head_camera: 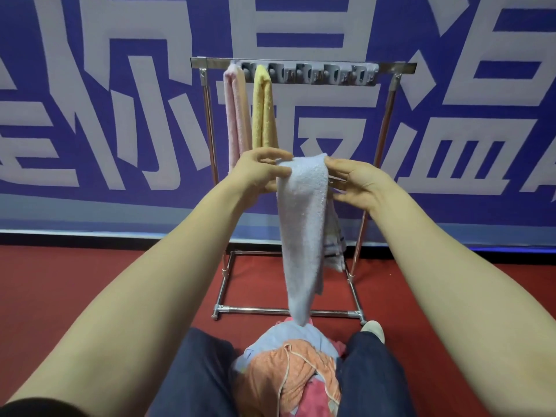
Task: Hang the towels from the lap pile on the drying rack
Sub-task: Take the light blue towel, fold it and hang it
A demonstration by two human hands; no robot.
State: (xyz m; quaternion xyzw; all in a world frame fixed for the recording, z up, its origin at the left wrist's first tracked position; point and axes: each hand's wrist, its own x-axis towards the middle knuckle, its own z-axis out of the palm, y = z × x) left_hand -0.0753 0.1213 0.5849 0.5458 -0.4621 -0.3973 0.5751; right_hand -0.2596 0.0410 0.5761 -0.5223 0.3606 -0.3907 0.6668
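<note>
Head view: both hands (pixel 255 171) (pixel 359 185) pinch a blue towel (pixel 304 206) before the rack (pixel 394 67).

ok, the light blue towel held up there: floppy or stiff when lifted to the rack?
Likely very floppy: the light blue towel hangs limp from the left hand and right hand, its tail reaching the lap pile. Probably light, since a loose pinch at the top carries it. The looped surface looks grippy, so slipping seems unlikely.

Blue banner (pixel 90 206): big white characters, cropped, none readable.
</note>
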